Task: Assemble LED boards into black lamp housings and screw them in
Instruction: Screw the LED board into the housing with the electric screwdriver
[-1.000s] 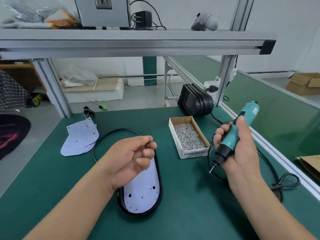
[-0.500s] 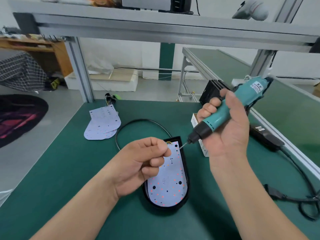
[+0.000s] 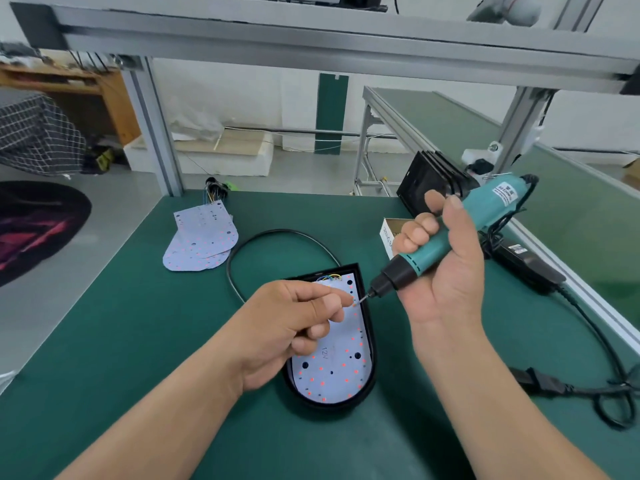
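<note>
The right hand (image 3: pixel 446 268), wrapped round the screwdriver (image 3: pixel 431 249), has swung in from the side; its bit now meets the pinched fingertips of the left hand (image 3: pixel 294 327), likely holding a screw too small to see. Beneath, the board (image 3: pixel 332 375) lies in the housing (image 3: pixel 367 386) on the counter (image 3: pixel 138 341), so driving seems next.

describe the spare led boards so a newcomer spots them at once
On the green table, look to the far left corner by the aluminium post. The spare LED boards lie there stacked flat and bare, unlike the board inside the black housing.
</note>
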### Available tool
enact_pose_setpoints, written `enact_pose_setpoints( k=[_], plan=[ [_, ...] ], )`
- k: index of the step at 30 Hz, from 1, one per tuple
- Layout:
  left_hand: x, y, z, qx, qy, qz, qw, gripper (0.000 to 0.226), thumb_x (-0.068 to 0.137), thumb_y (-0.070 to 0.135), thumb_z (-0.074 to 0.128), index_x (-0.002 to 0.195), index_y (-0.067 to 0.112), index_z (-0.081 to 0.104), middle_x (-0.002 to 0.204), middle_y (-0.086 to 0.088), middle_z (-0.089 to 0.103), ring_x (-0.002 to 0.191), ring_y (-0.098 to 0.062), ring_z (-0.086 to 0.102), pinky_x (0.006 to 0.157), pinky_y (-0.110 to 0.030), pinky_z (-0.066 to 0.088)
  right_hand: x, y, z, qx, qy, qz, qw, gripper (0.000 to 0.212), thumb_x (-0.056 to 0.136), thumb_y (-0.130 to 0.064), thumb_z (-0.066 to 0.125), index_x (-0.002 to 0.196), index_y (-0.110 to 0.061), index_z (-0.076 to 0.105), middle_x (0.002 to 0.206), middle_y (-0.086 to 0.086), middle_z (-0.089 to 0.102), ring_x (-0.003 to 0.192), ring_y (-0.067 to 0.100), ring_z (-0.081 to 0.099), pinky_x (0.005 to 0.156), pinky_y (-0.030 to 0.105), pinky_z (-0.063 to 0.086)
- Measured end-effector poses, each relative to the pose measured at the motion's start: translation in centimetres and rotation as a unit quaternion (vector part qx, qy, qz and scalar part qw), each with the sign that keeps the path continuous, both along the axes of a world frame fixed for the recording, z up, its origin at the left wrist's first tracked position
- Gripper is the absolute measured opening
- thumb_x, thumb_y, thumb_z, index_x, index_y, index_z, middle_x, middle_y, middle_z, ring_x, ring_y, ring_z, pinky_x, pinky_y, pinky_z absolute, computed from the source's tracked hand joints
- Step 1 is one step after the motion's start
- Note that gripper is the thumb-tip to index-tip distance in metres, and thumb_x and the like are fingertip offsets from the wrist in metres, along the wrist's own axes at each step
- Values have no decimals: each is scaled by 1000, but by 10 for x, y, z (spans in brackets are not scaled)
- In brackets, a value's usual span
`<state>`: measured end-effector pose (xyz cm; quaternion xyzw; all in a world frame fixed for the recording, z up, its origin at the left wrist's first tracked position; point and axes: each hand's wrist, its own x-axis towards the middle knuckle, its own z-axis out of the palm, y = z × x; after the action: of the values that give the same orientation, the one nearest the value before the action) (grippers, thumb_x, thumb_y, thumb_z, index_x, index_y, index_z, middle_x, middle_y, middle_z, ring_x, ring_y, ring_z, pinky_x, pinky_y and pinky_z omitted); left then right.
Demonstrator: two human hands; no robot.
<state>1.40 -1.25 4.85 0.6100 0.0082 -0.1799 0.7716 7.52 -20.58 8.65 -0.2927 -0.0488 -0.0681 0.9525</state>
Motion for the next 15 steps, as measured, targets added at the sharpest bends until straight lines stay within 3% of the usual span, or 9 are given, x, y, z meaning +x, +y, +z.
enact_pose_setpoints(
  k=[6,15],
  plan=[
    [0,2,5,-31,26,-5,999,19,98,0,67,99,7,84,89,-8,71,57,-9,44,43,-15,31,-3,6,1,22,-33,6,999,7,104,-20,63,99,-14,63,77,-2,49,64,12,48,62,25,46],
    [-1,-1,6,-49,36,-8,998,23,95,-1,69,91,15,85,92,-10,72,55,-8,45,40,-14,29,-5,5,2,0,-56,3,998,4,101,-16,61,99,-17,58,74,-3,49,62,12,47,61,25,43]
  ],
)
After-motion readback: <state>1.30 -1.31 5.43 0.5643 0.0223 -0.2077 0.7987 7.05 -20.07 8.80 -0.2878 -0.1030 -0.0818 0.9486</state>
